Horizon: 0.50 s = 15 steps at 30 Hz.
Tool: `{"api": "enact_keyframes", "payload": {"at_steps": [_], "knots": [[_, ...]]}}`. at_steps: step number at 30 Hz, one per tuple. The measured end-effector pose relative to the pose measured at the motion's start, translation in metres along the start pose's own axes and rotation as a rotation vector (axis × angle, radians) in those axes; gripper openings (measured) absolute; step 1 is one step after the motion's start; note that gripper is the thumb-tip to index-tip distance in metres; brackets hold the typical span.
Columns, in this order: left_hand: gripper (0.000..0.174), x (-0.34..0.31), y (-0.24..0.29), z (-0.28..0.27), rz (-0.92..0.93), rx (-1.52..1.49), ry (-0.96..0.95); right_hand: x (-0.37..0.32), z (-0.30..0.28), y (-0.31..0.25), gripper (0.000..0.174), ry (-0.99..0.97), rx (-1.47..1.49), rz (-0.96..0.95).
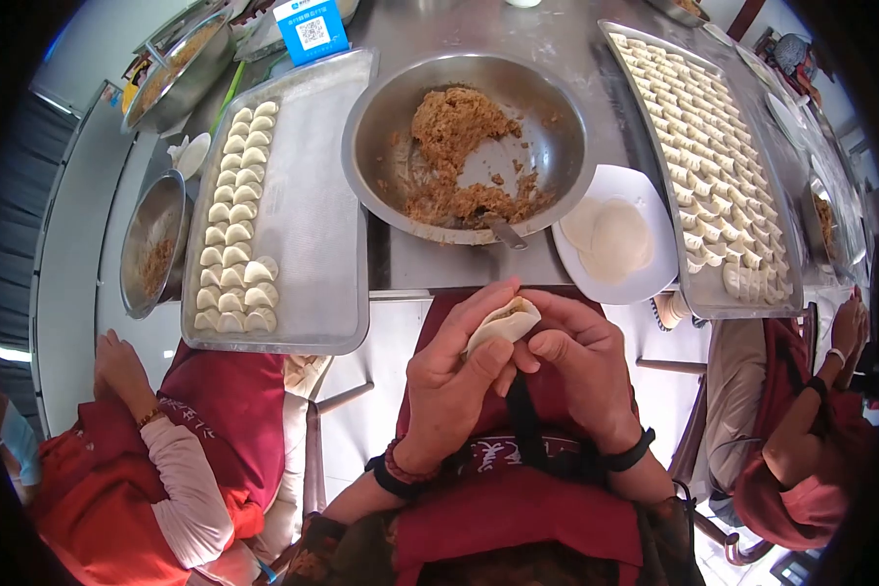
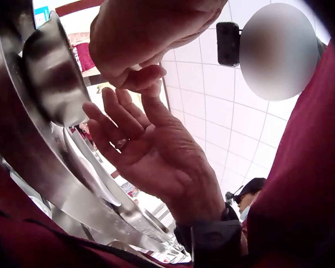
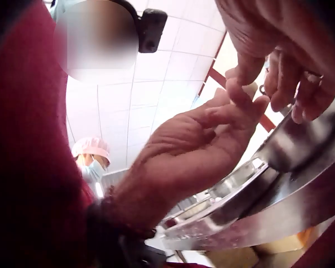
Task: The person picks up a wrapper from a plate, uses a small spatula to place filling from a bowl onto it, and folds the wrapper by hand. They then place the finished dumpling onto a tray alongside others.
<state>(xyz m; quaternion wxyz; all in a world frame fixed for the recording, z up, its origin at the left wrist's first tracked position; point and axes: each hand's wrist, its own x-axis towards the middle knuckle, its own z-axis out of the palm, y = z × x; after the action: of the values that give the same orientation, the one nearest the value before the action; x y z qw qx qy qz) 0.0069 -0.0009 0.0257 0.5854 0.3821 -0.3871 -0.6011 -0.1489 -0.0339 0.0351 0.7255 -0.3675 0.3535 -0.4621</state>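
Observation:
A dumpling (image 1: 503, 324), its pale wrapper folded over with brown filling showing in the opening, is between both hands above the lap. The left hand (image 1: 456, 376) holds it, thumb along the near side and fingers behind. At its right end the right hand (image 1: 584, 363) pinches the wrapper's edge, thumb and index finger close together. Ahead is a steel bowl (image 1: 361, 146) of brown filling (image 1: 459, 122) with a spoon handle (image 1: 503, 231) at its near rim. Round wrappers (image 1: 610, 239) lie on a white plate (image 1: 645, 278) right of the bowl. The wrist views hide the dumpling behind fingers.
A tray (image 1: 322, 225) on the left bears rows of dumplings (image 1: 234, 225); another tray (image 1: 693, 293) on the right is densely covered with them. Smaller steel bowls stand at the far left. A blue QR-code sign (image 1: 313, 31) stands behind. People sit on both sides.

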Motion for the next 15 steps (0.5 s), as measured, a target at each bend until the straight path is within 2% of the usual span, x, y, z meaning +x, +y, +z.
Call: {"api": "enact_keyframes", "payload": {"at_steps": [2,5,15], "knots": [[0.04,-0.001,-0.002,0.001,0.046,0.016,-0.001,0.003,-0.001,0.003,0.037,-0.115,0.267,0.063],[0.04,-0.001,-0.007,0.001,0.101,0.022,-0.003,0.002,0.006,0.008,0.034,-0.026,0.333,0.071],[0.04,-0.003,-0.006,0.006,0.12,0.032,-0.027,0.001,0.005,0.014,0.017,0.003,0.319,-0.043]]}}
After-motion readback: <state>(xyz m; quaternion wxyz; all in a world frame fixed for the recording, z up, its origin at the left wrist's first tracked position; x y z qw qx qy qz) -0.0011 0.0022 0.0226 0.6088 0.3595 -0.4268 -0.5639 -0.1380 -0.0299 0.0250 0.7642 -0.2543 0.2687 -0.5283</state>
